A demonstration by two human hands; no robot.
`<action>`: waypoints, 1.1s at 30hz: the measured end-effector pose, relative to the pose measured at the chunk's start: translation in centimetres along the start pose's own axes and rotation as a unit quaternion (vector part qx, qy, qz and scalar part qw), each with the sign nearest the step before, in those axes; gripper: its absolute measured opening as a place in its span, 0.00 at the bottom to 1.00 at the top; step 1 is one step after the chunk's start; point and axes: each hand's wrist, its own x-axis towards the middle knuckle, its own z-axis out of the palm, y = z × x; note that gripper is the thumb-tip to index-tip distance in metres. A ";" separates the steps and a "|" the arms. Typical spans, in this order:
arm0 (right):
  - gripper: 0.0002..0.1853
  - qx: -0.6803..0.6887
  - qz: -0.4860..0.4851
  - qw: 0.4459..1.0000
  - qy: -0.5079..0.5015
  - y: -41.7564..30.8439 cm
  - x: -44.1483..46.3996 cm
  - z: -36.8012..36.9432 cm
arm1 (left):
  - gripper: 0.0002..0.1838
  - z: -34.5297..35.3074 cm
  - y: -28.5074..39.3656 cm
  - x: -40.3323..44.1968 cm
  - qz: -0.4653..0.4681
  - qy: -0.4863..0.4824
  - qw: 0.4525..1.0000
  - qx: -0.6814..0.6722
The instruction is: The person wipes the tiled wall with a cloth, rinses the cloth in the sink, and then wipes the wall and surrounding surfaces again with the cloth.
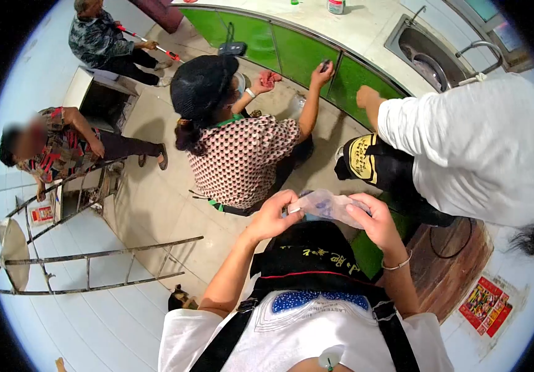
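Note:
A thin, translucent plastic piece (326, 206) with blue marks is stretched between my two hands, in front of my black apron (307, 263). My left hand (274, 215) pinches its left end between thumb and fingers. At its other end, my right hand (373, 220) is closed on it, the thumb lying on top. Whether it is a bag or a glove I cannot tell. A bracelet (398, 261) circles my right wrist.
A crouching person (242, 155) in a black cap is just ahead. A white-shirted person (484, 149) bends at right, near green cabinets (304, 53) and a sink (425, 59). Two people stand at left, by a metal ladder (93, 255).

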 end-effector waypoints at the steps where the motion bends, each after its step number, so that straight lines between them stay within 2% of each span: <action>1: 0.11 0.004 0.001 1.000 0.010 0.1 -0.7 0.2 | 0.10 0.5 0.4 -0.5 0.007 0.005 1.000 0.003; 4: 0.12 -0.017 -0.004 1.000 0.018 0.0 -1.7 1.7 | 0.11 0.5 1.8 -2.3 -0.048 0.030 0.998 -0.008; 6: 0.12 -0.041 -0.013 0.999 0.018 -0.4 -3.5 3.7 | 0.11 0.0 2.0 -5.0 -0.031 0.047 0.998 -0.004; 8: 0.12 -0.069 0.011 0.997 0.041 -0.2 -4.5 4.7 | 0.11 -0.3 2.2 -7.3 -0.069 0.066 0.995 -0.018; 9: 0.12 -0.076 0.006 0.997 0.031 -0.1 -4.8 5.6 | 0.10 -1.0 2.2 -8.8 -0.059 0.073 0.995 -0.021; 11: 0.11 -0.022 0.042 0.997 0.066 0.1 -5.3 7.6 | 0.10 -2.3 1.0 -11.7 -0.067 0.076 0.995 -0.011; 14: 0.11 0.016 0.048 0.997 0.060 -0.2 -5.5 11.7 | 0.10 -4.9 -0.8 -16.5 -0.076 0.067 0.995 -0.003; 18: 0.09 -0.023 0.029 0.998 0.048 0.8 -5.2 19.2 | 0.10 -8.8 -4.8 -22.8 -0.061 0.094 0.992 -0.065; 20: 0.09 0.008 0.042 0.998 0.041 0.6 -5.1 24.4 | 0.10 -11.6 -6.8 -26.6 -0.040 0.139 0.989 -0.009; 22: 0.07 0.026 0.060 0.998 -0.001 -0.4 -4.7 29.8 | 0.11 -15.3 -8.6 -30.8 -0.048 0.130 0.990 -0.001; 24: 0.07 -0.008 0.074 0.997 -0.018 -1.3 -4.5 34.4 | 0.12 -18.0 -11.3 -34.5 -0.056 0.154 0.984 0.064; 26: 0.10 -0.056 0.083 0.992 -0.077 -2.9 -4.2 38.6 | 0.13 -21.4 -12.1 -37.7 -0.062 0.164 0.984 0.038; 27: 0.10 -0.107 0.037 0.987 -0.111 -3.1 -3.7 39.6 | 0.11 -23.0 -12.1 -38.8 -0.075 0.181 0.980 0.045; 28: 0.10 -0.107 0.036 0.989 -0.092 -3.7 -3.6 40.6 | 0.09 -24.5 -12.3 -39.5 -0.085 0.191 0.977 0.050; 30: 0.10 -0.134 -0.024 0.984 -0.115 -5.2 -3.3 42.4 | 0.09 -26.6 -13.6 -40.2 -0.061 0.181 0.981 0.044; 32: 0.10 -0.154 -0.028 0.984 -0.088 -6.0 -3.4 43.0 | 0.10 -27.6 -14.4 -39.6 -0.029 0.166 0.985 0.036; 33: 0.10 -0.113 0.002 0.989 -0.096 -5.8 -3.3 43.2 | 0.10 -28.0 -14.5 -39.4 -0.072 0.172 0.982 -0.021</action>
